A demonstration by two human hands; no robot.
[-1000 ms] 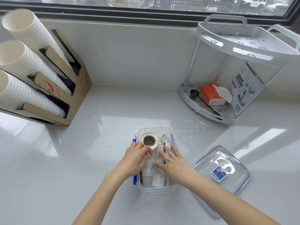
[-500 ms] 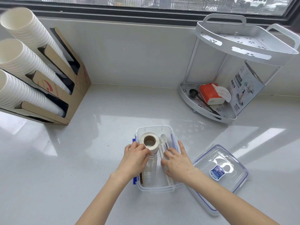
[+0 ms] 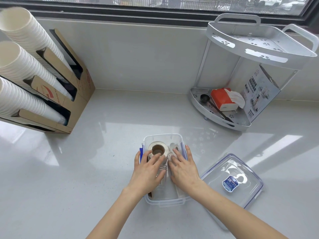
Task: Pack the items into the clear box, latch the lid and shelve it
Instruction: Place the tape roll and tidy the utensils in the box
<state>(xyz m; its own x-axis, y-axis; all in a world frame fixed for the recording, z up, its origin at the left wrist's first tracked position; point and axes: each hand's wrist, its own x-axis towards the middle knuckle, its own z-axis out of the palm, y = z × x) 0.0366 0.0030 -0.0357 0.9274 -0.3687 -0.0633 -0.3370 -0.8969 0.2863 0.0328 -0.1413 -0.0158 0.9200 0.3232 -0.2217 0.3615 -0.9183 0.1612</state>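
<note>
**So, lid is sitting off to the right**

We're pressing both hands flat, fingers spread, on the stuff in the clear box (image 3: 179, 140) on the desk (image 3: 69, 169): left hand (image 3: 146, 173) on the tape roll (image 3: 158, 150) and jar, right hand (image 3: 184, 169) beside it. The lid (image 3: 233, 181) is lying just right of the box, long axis running diagonally away, so we're guessing the nearer right hand grabs it.
</note>
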